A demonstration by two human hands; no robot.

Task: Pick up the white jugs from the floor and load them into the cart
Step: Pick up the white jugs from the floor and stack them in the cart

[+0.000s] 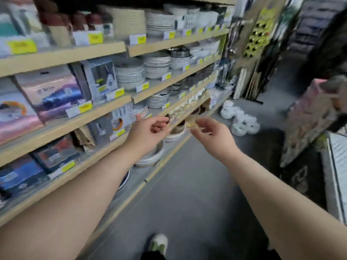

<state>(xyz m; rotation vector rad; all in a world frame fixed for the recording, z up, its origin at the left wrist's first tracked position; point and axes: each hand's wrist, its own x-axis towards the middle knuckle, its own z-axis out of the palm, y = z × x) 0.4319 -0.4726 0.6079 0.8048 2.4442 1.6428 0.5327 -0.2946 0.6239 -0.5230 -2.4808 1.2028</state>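
- Both hands hold nothing: the left hand (148, 134) and the right hand (212, 136) reach forward with fingers loosely curled.
- The white jugs (239, 120) lie in a cluster on the floor (187, 184), well ahead, near the foot of the shelves (62, 55).
- I judge the step is the approach: walk closer, bend low, grip one jug firmly before lifting.
- The aisle is narrow, the floor is grey and smooth, and stacked plates (129, 76) sit on the shelves.
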